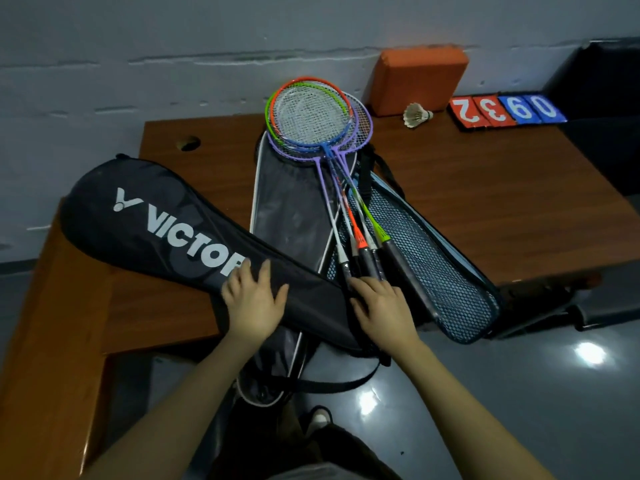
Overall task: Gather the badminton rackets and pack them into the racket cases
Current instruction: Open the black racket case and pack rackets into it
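Several badminton rackets (320,123) with orange, green, purple and blue frames lie stacked on an opened grey racket case (287,209), handles pointing toward me. A mesh-lined case flap (433,258) spreads to the right of them. A black Victor racket case (162,220) lies diagonally across the table's left side. My left hand (254,303) rests flat on the narrow end of the black case, fingers straight. My right hand (381,310) lies over the racket handles' ends, fingertips touching the grips.
On the brown table (502,202) stand an orange foam block (417,79), a shuttlecock (415,115) and a red-and-blue number flip board (507,110) along the far edge by the wall. A cable hole (188,143) sits at the table's left. A black strap (329,384) hangs off the near edge.
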Tool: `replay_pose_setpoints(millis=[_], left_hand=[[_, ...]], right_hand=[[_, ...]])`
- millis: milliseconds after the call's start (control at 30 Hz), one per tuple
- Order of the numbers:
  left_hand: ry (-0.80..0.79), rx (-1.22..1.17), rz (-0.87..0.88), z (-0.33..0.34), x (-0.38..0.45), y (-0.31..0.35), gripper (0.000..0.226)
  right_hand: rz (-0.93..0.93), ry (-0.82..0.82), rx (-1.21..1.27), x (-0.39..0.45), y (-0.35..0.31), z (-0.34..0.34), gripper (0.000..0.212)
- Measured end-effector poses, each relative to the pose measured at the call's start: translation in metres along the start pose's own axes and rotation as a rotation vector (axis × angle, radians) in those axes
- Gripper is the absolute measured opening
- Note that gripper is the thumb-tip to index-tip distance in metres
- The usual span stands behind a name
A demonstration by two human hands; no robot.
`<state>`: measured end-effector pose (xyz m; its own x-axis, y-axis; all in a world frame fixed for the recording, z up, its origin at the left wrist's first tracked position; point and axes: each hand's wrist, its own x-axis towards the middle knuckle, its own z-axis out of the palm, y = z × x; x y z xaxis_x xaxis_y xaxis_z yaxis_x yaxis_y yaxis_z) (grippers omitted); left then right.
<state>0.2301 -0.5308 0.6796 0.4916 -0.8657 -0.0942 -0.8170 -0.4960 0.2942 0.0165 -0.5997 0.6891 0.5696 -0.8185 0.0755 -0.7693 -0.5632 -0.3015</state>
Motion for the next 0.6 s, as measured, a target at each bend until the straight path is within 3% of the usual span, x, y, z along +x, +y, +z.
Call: replay_pose_setpoints(millis=[100,200,400,600], left_hand=[[-0.082,0.031,-0.226,-0.005,-0.005,-0.02,0.075],[-0.144,-0.085,-0.304,-0.005,0.0,-0.035,0.083],[-0.145,-0.329,-0.226,0.0,0.007,-0.045,0.086],[-0.19,-0.29,-0.083,-0.006,0.026,-0.07,0.083]], right_hand=[[-0.038,-0.093,-0.005,0.025,-0.022,0.012,0.042],[-0.072,-0.178,0.027,0.048,-0.043,0.025,0.048],[-0.044,-0.219,0.029,0.061,-0.061,0.033,0.049],[-0.056,-0.258,0.059,0.051,-0.075,0.034,0.052]])
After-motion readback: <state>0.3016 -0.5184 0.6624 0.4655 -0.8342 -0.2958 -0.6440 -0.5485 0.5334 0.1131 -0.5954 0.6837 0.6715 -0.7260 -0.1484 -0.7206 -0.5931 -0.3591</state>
